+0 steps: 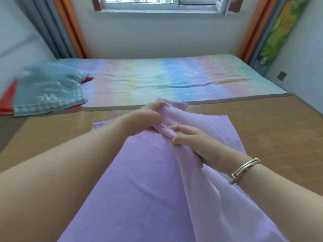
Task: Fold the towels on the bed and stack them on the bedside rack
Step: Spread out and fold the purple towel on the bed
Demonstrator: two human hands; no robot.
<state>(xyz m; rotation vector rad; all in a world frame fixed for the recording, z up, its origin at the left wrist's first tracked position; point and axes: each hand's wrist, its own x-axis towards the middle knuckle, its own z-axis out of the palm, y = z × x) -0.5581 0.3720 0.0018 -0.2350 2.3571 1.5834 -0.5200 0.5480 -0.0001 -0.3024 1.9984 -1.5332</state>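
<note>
Running lengthwise away from body, purple towel [148,180] is spread on mat over bed [157,75]. Far-end fabric is pinched by left hand [145,119] fingers; bunched edge alongside is pinched by right hand [190,144]. Both hands equally near.

A towel [148,172] is spread on the mat [262,130] in front; behind it lies the bed [174,79], with folded towels [49,89] at left.

purple towel [148,180]: near end cut off | red cloth [7,100]: mostly hidden under blue towel [49,88]
</note>
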